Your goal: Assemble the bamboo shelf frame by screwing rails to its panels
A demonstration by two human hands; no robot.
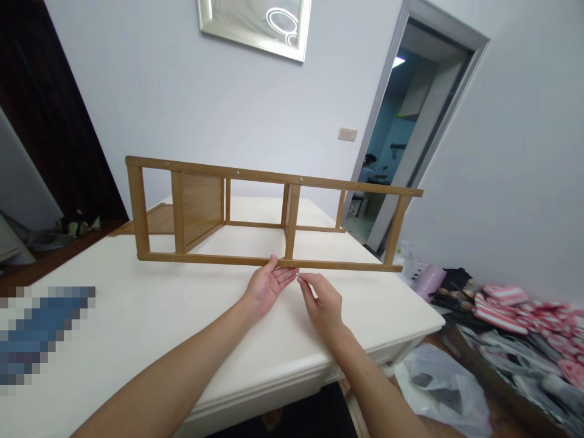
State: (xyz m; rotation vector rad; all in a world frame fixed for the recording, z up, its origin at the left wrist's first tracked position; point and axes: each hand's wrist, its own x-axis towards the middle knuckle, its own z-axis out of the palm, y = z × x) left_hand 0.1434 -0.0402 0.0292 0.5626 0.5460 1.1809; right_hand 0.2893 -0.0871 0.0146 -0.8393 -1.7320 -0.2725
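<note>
A long wooden shelf frame (pixel 255 176) lies on its side on a cream table (pixel 137 316), with a solid panel near its left end. My left hand (pixel 267 283) is open, palm up, thumb touching the frame's lower rail near the middle upright. My right hand (pixel 322 301) is just to its right, fingers pinched on something tiny and pale at the fingertips, held over the left palm's fingertips. I cannot make out what the small thing is.
A loose wooden board (pixel 150 220) lies behind the frame at the left. An open doorway (pixel 401 146) at the right shows a person far off. Plastic bags (pixel 444 389) and striped items (pixel 524 310) clutter the floor right of the table.
</note>
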